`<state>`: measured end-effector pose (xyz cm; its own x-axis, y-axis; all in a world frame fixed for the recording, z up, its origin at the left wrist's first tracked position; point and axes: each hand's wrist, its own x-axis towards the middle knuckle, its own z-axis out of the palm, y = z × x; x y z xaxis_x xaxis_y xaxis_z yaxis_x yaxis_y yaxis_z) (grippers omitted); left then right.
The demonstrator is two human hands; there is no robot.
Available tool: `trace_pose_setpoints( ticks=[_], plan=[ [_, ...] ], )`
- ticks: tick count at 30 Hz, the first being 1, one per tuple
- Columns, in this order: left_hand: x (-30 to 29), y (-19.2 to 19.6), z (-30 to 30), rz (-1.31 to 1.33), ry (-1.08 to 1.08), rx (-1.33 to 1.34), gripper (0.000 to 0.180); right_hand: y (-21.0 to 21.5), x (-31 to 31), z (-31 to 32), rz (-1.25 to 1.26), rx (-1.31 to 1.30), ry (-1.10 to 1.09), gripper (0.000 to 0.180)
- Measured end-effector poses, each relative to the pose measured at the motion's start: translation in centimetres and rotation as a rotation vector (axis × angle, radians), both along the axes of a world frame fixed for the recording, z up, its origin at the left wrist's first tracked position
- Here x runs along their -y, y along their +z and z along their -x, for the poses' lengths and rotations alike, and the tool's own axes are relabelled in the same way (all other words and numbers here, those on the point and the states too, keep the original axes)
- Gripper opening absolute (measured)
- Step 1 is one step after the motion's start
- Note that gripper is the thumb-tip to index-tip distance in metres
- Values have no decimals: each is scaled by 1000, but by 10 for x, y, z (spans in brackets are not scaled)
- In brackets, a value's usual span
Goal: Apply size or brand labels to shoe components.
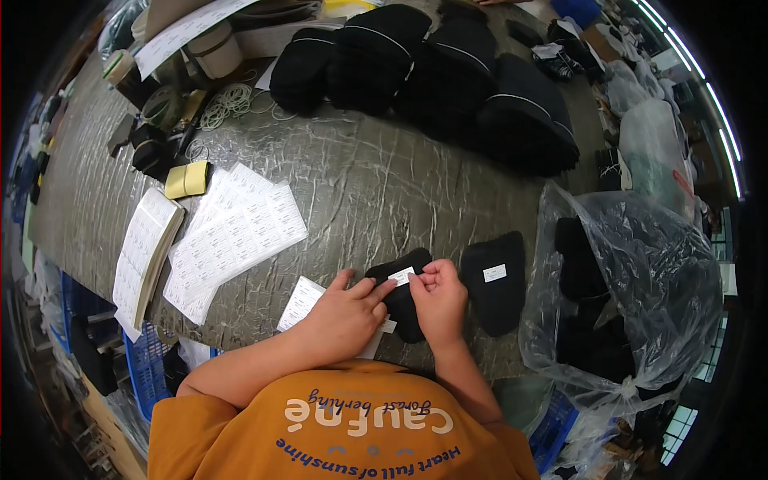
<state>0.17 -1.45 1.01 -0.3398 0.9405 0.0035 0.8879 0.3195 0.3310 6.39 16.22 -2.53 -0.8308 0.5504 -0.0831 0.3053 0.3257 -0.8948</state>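
Observation:
A black fabric piece lies flat on the table before me, partly under both hands. On its upper part is a small white label. My right hand pinches the label's right end between thumb and index finger. From the left, my left hand rests with fingers stretched out, a fingertip at the label's left end. Partly beneath that hand is a white label sheet. Just right of my right hand lies a second black fabric piece, bearing its own white label.
Overlapping label sheets and a thick label stack lie to the left. Bundled black fabric pieces line the table's far side, near loose elastic bands. At right sits a clear plastic bag with black pieces inside.

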Motion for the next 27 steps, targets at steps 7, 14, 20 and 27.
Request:
trace_pose_setpoints(
  ticks=[7, 14, 20, 27],
  plan=[
    [-2, 5, 0, 14, 4, -11, 19, 13, -2, 9, -147, 147, 54, 22],
    [-8, 8, 5, 7, -21, -25, 20, 6, -8, 6, -77, 107, 48, 24],
    [-26, -1, 16, -11, -92, -47, 20, 6, -10, 4, -237, -1, 74, 26],
    [-25, -5, 20, -13, -95, -74, 19, 13, -10, 7, -182, 74, 59, 28]
  ],
)
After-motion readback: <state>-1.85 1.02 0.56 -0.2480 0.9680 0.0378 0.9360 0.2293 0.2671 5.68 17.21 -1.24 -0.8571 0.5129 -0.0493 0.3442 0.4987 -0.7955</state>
